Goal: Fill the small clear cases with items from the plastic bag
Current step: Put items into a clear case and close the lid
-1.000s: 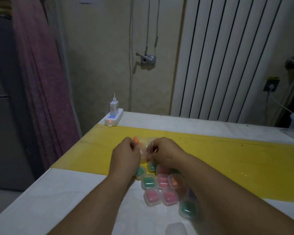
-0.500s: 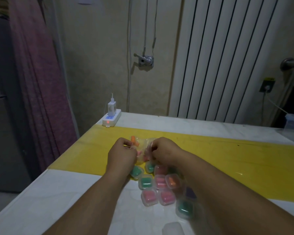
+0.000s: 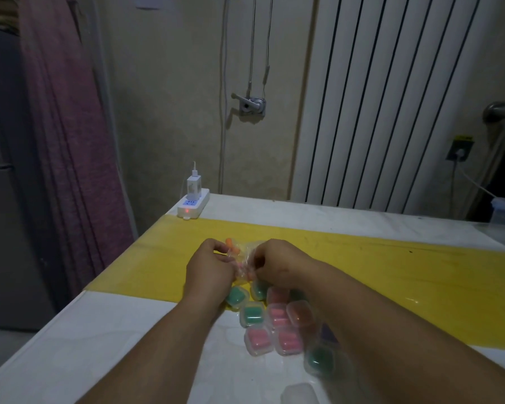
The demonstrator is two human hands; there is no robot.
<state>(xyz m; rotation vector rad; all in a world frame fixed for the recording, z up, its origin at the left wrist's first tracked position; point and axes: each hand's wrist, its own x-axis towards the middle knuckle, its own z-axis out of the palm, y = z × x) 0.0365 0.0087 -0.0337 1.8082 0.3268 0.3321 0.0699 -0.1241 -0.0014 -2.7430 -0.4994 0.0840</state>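
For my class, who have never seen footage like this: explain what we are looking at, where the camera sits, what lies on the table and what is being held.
No machine here: these are a person's two bare arms, filmed by a wide-angle camera worn on the head, looking forward and down. The left hand and right hand both pinch a small clear plastic bag holding orange and pink pieces. Below the hands, on the white table with its yellow strip, lies a cluster of small clear cases, filled green, pink or orange. At the far corner sits a power strip with a charger plugged in.
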